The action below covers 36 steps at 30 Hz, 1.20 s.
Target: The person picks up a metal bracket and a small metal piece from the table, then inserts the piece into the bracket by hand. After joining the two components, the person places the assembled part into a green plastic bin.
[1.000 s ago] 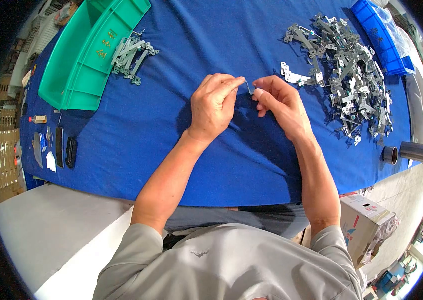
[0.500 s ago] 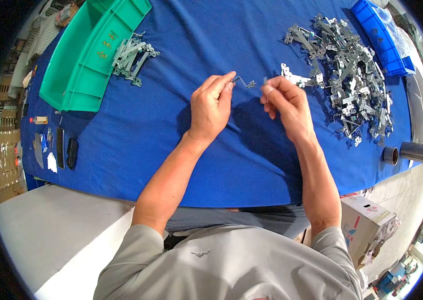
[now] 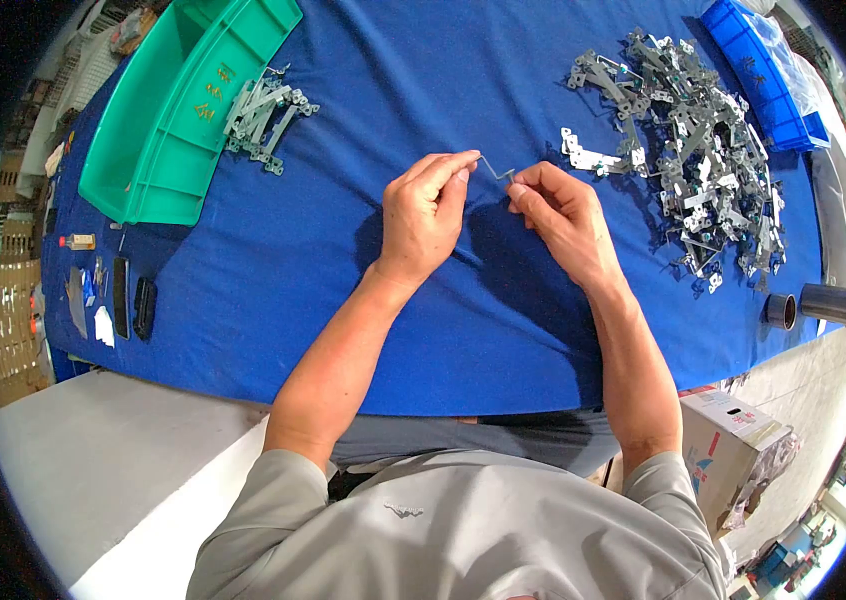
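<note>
A thin bent metal bracket (image 3: 491,168) spans the gap between my two hands, above the blue cloth. My left hand (image 3: 426,210) pinches its left end between thumb and fingertips. At the other end, my right hand (image 3: 561,210) has its thumb and index finger closed on the bracket's right tip. The fingers cover both ends, so their shape is hidden. Off to the right lies a large heap of similar metal brackets (image 3: 708,160), with one loose bracket (image 3: 593,158) at its near-left edge. A smaller pile of brackets (image 3: 265,115) rests to the left.
A green bin (image 3: 168,190) stands at the left beside the small pile. At the far right is a blue bin (image 3: 763,75). Metal cylinders (image 3: 833,304) sit near the right edge. A phone (image 3: 121,295) and a small bottle (image 3: 78,241) lie at the left.
My right hand has moved left and slightly down, and its fingertips now meet the bracket's right end, which was exposed before. The left hand stays nearly in place.
</note>
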Each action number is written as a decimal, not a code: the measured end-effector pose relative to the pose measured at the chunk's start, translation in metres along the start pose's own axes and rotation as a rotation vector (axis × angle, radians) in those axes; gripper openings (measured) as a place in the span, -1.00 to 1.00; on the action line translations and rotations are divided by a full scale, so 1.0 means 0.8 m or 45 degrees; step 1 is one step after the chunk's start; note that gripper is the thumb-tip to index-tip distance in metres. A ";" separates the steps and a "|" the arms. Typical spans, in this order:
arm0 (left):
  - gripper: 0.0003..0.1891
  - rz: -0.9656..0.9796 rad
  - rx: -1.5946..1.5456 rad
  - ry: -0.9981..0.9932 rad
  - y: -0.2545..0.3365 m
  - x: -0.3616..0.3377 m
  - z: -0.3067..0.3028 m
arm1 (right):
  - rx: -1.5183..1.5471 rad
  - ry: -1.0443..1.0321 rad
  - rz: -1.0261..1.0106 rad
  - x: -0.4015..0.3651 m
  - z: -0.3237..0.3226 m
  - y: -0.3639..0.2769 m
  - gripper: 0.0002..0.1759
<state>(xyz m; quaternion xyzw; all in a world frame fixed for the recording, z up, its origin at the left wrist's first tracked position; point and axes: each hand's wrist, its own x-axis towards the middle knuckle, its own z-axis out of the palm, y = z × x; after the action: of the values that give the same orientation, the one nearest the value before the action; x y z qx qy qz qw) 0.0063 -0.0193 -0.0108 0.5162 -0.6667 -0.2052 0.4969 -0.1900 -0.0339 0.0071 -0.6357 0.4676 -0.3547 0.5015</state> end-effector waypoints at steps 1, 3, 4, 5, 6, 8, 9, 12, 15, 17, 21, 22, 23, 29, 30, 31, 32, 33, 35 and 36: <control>-0.79 -0.003 -0.035 -0.013 0.002 0.001 -0.001 | -0.067 0.029 -0.038 0.001 0.000 0.003 -0.80; -0.79 -0.006 -0.074 -0.028 0.006 0.002 -0.002 | -0.123 0.057 -0.046 0.002 -0.002 0.008 -0.83; -0.79 -0.008 -0.079 -0.030 0.008 0.002 -0.003 | -0.151 0.070 -0.050 0.002 -0.002 0.009 -0.85; -0.79 -0.009 -0.083 -0.033 0.009 0.002 -0.004 | -0.099 0.057 -0.006 0.001 -0.003 0.007 -0.85; -0.79 -0.007 -0.076 -0.031 0.009 0.002 -0.004 | -0.047 0.044 0.037 0.001 -0.002 0.003 -0.86; -0.79 -0.005 -0.063 -0.028 0.008 0.002 -0.004 | 0.091 0.034 0.068 0.002 0.000 0.002 -0.86; -0.79 0.017 -0.050 -0.022 0.008 0.002 -0.005 | 0.176 0.037 0.055 0.002 0.002 0.005 -0.86; -0.79 0.091 -0.013 -0.016 0.008 0.002 -0.004 | 0.324 0.038 0.050 0.003 0.004 0.002 -0.84; -0.79 0.171 0.011 -0.037 0.006 -0.001 -0.002 | 0.296 -0.001 0.080 0.004 0.001 0.005 -0.84; -0.79 0.209 0.021 -0.048 0.005 -0.001 -0.002 | 0.208 -0.007 0.097 0.003 -0.001 0.006 -0.84; -0.78 0.231 -0.012 -0.069 0.007 0.000 -0.001 | 0.068 0.115 -0.019 0.003 0.000 0.006 -0.84; -0.78 0.235 -0.006 -0.091 0.006 -0.001 -0.001 | 0.058 0.163 -0.079 0.003 0.001 0.008 -0.84; -0.78 0.240 -0.001 -0.113 0.005 -0.001 -0.001 | 0.157 0.180 -0.055 0.003 0.001 0.007 -0.84; -0.75 -0.219 -0.161 -0.025 0.003 0.000 -0.003 | 0.274 -0.036 0.159 -0.003 -0.002 -0.009 -0.82; -0.76 -0.203 -0.152 -0.029 0.001 0.000 -0.003 | 0.238 -0.053 0.112 -0.003 0.000 -0.009 -0.79; -0.76 -0.187 -0.146 -0.031 0.000 -0.001 -0.002 | 0.213 -0.053 0.097 -0.002 0.002 -0.008 -0.79; -0.76 -0.172 -0.140 -0.033 -0.001 -0.001 -0.002 | 0.187 -0.053 0.083 -0.001 0.003 -0.007 -0.79; -0.76 -0.157 -0.135 -0.036 -0.001 -0.001 -0.002 | 0.162 -0.053 0.069 -0.001 0.003 -0.006 -0.78; -0.76 -0.158 -0.139 -0.039 0.000 -0.001 -0.002 | 0.149 -0.047 0.096 -0.001 0.002 -0.005 -0.78; -0.76 -0.158 -0.141 -0.041 0.001 0.000 -0.003 | 0.143 -0.043 0.109 -0.001 0.002 -0.004 -0.78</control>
<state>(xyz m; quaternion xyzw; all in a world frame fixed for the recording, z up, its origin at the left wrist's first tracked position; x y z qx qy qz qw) 0.0079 -0.0183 -0.0096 0.5249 -0.6290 -0.2804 0.5003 -0.1880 -0.0329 0.0102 -0.5919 0.4651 -0.3478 0.5589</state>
